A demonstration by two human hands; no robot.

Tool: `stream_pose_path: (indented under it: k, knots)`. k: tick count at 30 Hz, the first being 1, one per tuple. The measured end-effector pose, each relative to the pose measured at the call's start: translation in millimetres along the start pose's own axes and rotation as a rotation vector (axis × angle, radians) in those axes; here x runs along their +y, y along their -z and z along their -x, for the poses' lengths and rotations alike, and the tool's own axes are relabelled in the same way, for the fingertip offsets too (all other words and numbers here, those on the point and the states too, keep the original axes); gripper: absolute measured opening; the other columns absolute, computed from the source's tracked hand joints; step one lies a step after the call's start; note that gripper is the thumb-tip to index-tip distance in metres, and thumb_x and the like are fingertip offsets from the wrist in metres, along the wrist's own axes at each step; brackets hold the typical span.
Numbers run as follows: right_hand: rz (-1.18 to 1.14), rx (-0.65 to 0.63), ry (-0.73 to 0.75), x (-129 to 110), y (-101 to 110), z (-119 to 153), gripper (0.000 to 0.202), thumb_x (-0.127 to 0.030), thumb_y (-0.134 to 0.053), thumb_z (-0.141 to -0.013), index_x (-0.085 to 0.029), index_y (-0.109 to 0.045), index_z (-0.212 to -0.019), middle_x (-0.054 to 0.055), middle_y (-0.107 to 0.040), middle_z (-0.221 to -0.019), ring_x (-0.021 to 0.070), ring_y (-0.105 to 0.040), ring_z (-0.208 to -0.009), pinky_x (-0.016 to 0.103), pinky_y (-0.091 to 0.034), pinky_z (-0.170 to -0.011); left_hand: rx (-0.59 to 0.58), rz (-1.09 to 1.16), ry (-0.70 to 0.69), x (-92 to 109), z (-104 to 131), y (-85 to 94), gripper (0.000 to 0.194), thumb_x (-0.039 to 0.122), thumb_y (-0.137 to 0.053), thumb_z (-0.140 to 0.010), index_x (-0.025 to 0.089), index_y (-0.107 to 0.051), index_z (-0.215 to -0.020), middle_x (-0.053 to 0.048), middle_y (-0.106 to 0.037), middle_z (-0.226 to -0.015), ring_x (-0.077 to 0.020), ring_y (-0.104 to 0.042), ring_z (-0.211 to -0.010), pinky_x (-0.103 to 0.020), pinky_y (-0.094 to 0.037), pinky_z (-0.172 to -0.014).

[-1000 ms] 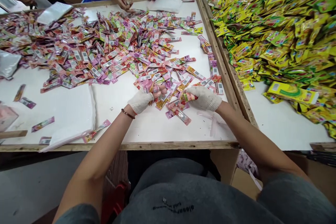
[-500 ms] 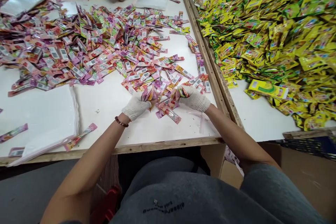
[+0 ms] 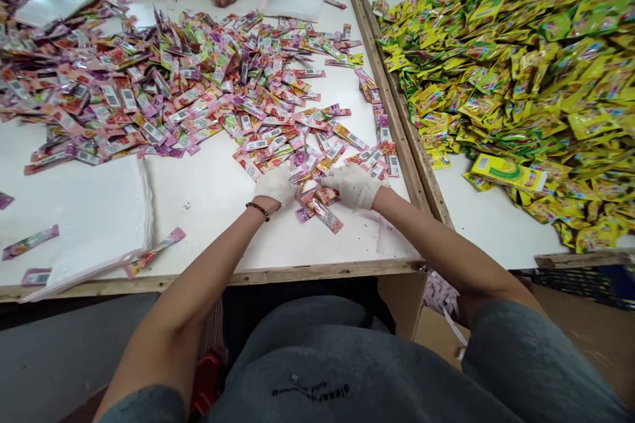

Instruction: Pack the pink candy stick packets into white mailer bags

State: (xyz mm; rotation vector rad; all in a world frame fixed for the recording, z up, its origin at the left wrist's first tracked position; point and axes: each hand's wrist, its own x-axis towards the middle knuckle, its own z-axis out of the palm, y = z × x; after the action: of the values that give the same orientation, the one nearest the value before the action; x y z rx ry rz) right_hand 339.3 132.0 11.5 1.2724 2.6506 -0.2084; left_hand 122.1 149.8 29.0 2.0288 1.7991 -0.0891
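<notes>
Sachets lie on the table between and beyond our left hand and right hand; whether either grips any we cannot tell; we do best picking few, lightly, unbent

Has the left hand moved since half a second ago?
Yes. Judged against the wooden divider, the left hand has shifted rightward, closer to that divider, and slightly away from the wearer.
</notes>
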Motion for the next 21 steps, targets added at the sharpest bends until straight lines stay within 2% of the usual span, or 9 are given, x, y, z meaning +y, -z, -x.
stream_pose_path:
  k: [2, 5, 7, 9, 11, 14, 18, 21]
  knots:
    - [-0.001, 0.042, -0.013, -3, 1, 4, 0.029, -0.015, -0.060, -0.084, -0.017, -0.073, -0.109, 0.015, -0.072, -0.105, 0.0288, -0.064, -0.093, 0.038, -0.037, -0.076, 0.042, -0.006, -0.057, -7, 4, -0.5, 0.033, 0.026, -0.066, -0.079, 0.018, -0.071, -0.111, -0.017, -0.075, -0.112, -0.0344, -0.069, -0.109, -0.040, -0.054, -0.093]
    - [-0.137, 0.205, -0.060, 6, 6, 19, 0.022, -0.019, -0.062, -0.084, -0.016, -0.074, -0.101, 0.017, -0.071, -0.107, 0.0309, -0.063, -0.099, 0.040, -0.042, -0.082, 0.155, 0.099, -0.099, -15, 11, 6.6, 0.034, 0.027, -0.066, -0.082, 0.017, -0.068, -0.114, -0.017, -0.072, -0.117, -0.0346, -0.066, -0.113, -0.042, -0.053, -0.098]
    - [-0.292, 0.309, -0.167, 18, 13, 28, 0.023, -0.018, -0.057, -0.085, -0.017, -0.073, -0.103, 0.015, -0.072, -0.106, 0.0297, -0.063, -0.098, 0.040, -0.045, -0.084, 0.189, 0.230, -0.098, -13, 11, 13.2, 0.044, 0.027, -0.067, -0.082, 0.016, -0.064, -0.124, -0.016, -0.070, -0.118, -0.0346, -0.066, -0.112, -0.044, -0.053, -0.100]
    - [-0.432, 0.361, -0.349, 30, 18, 34, 0.030, -0.017, -0.053, -0.089, -0.019, -0.068, -0.115, 0.012, -0.073, -0.103, 0.0284, -0.065, -0.093, 0.038, -0.047, -0.081, 0.193, 0.351, -0.099, -4, 4, 17.0, 0.050, 0.026, -0.067, -0.082, 0.017, -0.060, -0.131, -0.015, -0.071, -0.118, -0.0338, -0.066, -0.112, -0.043, -0.052, -0.102]
    - [-0.488, 0.335, -0.529, 36, 20, 34, 0.035, -0.023, -0.054, -0.091, -0.020, -0.062, -0.125, 0.012, -0.074, -0.103, 0.0286, -0.067, -0.090, 0.036, -0.048, -0.076, 0.179, 0.386, -0.090, 10, -5, 16.0, 0.049, 0.025, -0.069, -0.081, 0.019, -0.061, -0.129, -0.014, -0.071, -0.119, -0.0337, -0.066, -0.114, -0.042, -0.051, -0.103]
    - [-0.436, 0.157, -0.649, 34, 10, 25, 0.036, -0.035, -0.063, -0.091, -0.020, -0.060, -0.123, 0.016, -0.075, -0.108, 0.0306, -0.070, -0.092, 0.036, -0.050, -0.073, 0.094, 0.278, -0.028, 29, -19, 7.0, 0.040, 0.024, -0.073, -0.076, 0.018, -0.065, -0.115, -0.017, -0.072, -0.115, -0.0369, -0.067, -0.112, -0.043, -0.052, -0.098]
    - [-0.316, -0.009, -0.632, 23, -8, 10, 0.027, -0.038, -0.068, -0.088, -0.020, -0.066, -0.108, 0.020, -0.076, -0.113, 0.0325, -0.072, -0.100, 0.038, -0.053, -0.079, 0.049, 0.139, -0.016, 33, -26, -1.9, 0.030, 0.021, -0.076, -0.072, 0.018, -0.068, -0.100, -0.018, -0.073, -0.108, -0.0385, -0.068, -0.113, -0.043, -0.053, -0.095]
    - [-0.397, -0.043, -0.576, 23, -8, 12, 0.012, -0.034, -0.068, -0.086, -0.022, -0.066, -0.088, 0.014, -0.077, -0.094, 0.0293, -0.074, -0.090, 0.035, -0.054, -0.074, 0.080, 0.099, -0.061, 24, -19, 3.4, 0.027, 0.022, -0.076, -0.072, 0.019, -0.070, -0.098, -0.016, -0.071, -0.115, -0.0377, -0.066, -0.119, -0.043, -0.051, -0.100]
